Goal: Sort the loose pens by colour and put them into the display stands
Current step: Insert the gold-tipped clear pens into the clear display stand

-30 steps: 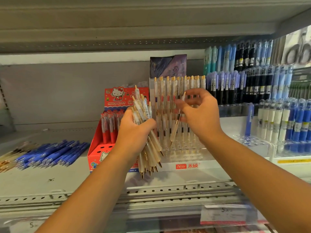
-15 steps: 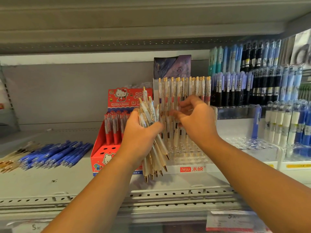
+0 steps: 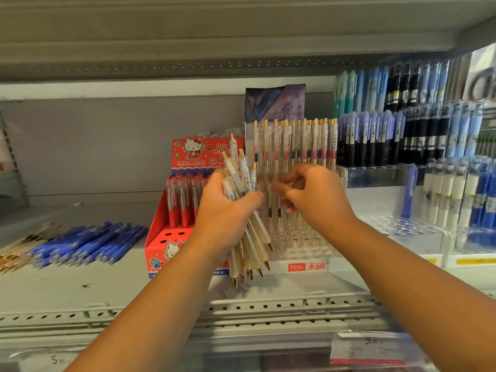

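Note:
My left hand [image 3: 225, 216] grips a bundle of frosted white pens with gold tips [image 3: 253, 251], tips pointing down, in front of the clear tiered display stand [image 3: 308, 265]. That stand holds rows of the same white-and-gold pens [image 3: 295, 140] upright. My right hand [image 3: 316, 200] hovers just right of the bundle, in front of the stand's middle rows. Its thumb and fingers are loosely curled, and I see no pen between them. A pile of loose blue pens [image 3: 88, 242] lies on the shelf at the left.
A red Hello Kitty box [image 3: 166, 237] with red pens stands left of the clear stand. Stands of blue, black and purple pens [image 3: 402, 130] fill the right side. A few brownish pens [image 3: 10, 259] lie at the far left. A perforated rail [image 3: 268, 310] edges the shelf.
My right hand, which held a single pen over the stand a second ago, has lowered it into the stand and moved left toward the bundle. The left hand has kept its grip.

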`<act>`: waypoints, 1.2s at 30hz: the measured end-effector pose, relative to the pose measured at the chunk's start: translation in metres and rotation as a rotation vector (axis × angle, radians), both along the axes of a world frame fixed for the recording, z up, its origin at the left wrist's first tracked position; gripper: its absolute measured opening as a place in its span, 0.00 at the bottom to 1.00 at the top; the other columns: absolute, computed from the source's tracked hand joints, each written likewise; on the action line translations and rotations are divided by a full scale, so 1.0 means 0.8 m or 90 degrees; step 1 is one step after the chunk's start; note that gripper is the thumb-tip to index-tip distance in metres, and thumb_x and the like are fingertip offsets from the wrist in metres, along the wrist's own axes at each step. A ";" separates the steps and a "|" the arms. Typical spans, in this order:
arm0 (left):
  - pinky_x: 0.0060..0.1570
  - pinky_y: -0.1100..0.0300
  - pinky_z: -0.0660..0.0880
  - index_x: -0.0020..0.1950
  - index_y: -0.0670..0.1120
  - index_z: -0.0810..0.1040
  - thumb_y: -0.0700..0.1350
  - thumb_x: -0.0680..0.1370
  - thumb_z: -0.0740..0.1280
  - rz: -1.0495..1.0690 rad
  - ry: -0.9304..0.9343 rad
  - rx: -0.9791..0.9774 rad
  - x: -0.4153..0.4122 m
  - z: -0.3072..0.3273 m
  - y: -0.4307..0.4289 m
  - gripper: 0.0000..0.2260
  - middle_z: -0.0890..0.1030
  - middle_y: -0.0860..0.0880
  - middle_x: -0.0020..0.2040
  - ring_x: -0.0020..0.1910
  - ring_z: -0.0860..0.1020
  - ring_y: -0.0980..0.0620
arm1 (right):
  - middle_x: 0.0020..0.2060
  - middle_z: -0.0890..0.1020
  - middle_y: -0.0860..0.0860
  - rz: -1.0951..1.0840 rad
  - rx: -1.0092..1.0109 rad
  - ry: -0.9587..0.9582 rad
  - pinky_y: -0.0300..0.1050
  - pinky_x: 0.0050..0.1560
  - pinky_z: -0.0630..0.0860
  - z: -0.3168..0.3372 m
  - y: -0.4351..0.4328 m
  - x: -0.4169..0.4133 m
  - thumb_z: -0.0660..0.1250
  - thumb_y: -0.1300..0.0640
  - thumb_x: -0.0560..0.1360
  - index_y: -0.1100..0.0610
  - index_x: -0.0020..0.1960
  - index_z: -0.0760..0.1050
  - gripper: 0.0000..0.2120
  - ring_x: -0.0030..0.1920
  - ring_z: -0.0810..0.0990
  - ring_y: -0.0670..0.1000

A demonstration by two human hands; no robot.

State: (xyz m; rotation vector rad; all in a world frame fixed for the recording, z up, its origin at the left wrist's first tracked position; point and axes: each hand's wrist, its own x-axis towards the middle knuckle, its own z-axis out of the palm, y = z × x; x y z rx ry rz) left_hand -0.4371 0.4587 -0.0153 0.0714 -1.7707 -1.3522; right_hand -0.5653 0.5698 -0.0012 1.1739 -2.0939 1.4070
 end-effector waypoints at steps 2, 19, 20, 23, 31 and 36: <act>0.42 0.62 0.79 0.56 0.53 0.78 0.43 0.69 0.71 -0.011 0.002 -0.003 0.001 0.000 0.002 0.16 0.85 0.52 0.47 0.46 0.83 0.54 | 0.30 0.80 0.45 -0.034 0.023 0.039 0.30 0.26 0.70 0.000 0.001 0.002 0.73 0.49 0.74 0.52 0.44 0.78 0.07 0.26 0.79 0.41; 0.40 0.63 0.78 0.58 0.47 0.79 0.41 0.69 0.70 -0.095 0.046 0.001 0.002 0.004 0.009 0.17 0.85 0.51 0.47 0.46 0.84 0.53 | 0.37 0.84 0.48 0.283 -0.126 -0.272 0.41 0.37 0.81 0.016 0.007 0.051 0.70 0.58 0.76 0.56 0.51 0.79 0.04 0.39 0.84 0.45; 0.41 0.63 0.78 0.58 0.47 0.79 0.42 0.69 0.70 -0.096 0.048 0.007 0.003 0.004 0.009 0.17 0.85 0.51 0.47 0.47 0.84 0.53 | 0.38 0.85 0.49 0.288 -0.134 -0.275 0.41 0.39 0.81 0.014 0.008 0.050 0.70 0.58 0.76 0.56 0.51 0.79 0.04 0.41 0.85 0.46; 0.41 0.63 0.78 0.55 0.50 0.80 0.44 0.70 0.71 -0.102 0.043 0.015 0.002 0.004 0.009 0.13 0.85 0.54 0.44 0.44 0.84 0.56 | 0.42 0.86 0.55 0.314 -0.172 -0.301 0.46 0.46 0.83 0.011 0.014 0.048 0.70 0.62 0.76 0.61 0.52 0.78 0.05 0.45 0.86 0.53; 0.37 0.57 0.74 0.44 0.54 0.78 0.44 0.67 0.69 -0.031 0.026 0.053 -0.004 0.002 0.001 0.08 0.81 0.57 0.34 0.35 0.80 0.55 | 0.42 0.85 0.57 0.271 -0.271 -0.378 0.45 0.39 0.83 0.007 0.019 0.048 0.70 0.65 0.75 0.60 0.50 0.78 0.05 0.42 0.86 0.54; 0.35 0.54 0.74 0.40 0.50 0.76 0.44 0.66 0.68 0.001 0.051 0.132 -0.002 0.005 0.002 0.05 0.76 0.52 0.31 0.34 0.76 0.50 | 0.47 0.82 0.60 0.255 -0.276 -0.469 0.45 0.37 0.82 0.010 0.023 0.044 0.69 0.64 0.76 0.63 0.54 0.76 0.07 0.42 0.86 0.54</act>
